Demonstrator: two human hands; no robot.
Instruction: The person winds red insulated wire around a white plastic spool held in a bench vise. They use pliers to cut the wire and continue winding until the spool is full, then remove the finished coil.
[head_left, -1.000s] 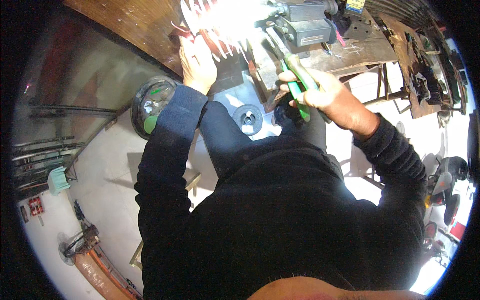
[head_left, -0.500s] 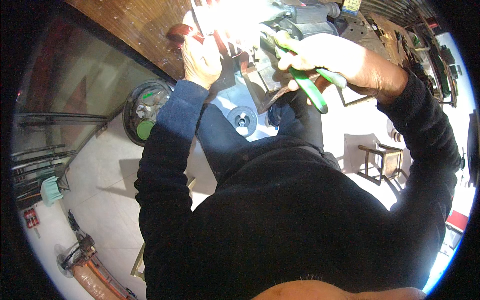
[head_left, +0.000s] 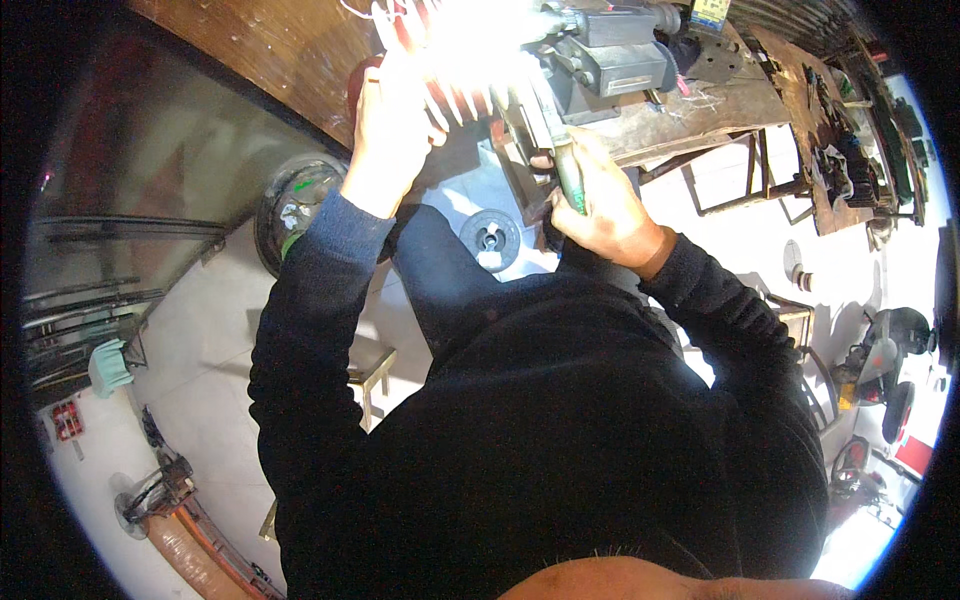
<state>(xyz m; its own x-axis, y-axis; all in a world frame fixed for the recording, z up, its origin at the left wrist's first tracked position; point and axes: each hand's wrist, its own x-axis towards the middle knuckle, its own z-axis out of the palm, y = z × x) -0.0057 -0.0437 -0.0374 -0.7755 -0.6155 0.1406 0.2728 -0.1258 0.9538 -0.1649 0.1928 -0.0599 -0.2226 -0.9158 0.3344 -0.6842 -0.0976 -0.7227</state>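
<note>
My left hand (head_left: 388, 135), partly washed out by glare, has its fingers bent at the left side of a red-brown wire coil (head_left: 357, 88). Pale curved strands (head_left: 463, 100) run beside its fingertips, and the brightest part of the work is hidden by white light. Wrapped around the greenish handle of a tool, apparently pliers (head_left: 569, 172), my right hand (head_left: 607, 208) is to the right of the coil. The tool's metal end points up toward the glare, so I cannot see what its tip touches.
A black machine (head_left: 622, 65) is on the workbench (head_left: 700, 118) to the right. A brown wooden board (head_left: 235, 45) lies at upper left. Below are a round bin with scraps (head_left: 268, 225) and a black spool (head_left: 490, 240). A small stool (head_left: 372, 368) stands by my left arm.
My right hand has moved down and left, bringing the tool to a steeper angle with its handles less spread to view. My left hand has shifted slightly, and its fingers sit higher against the coil.
</note>
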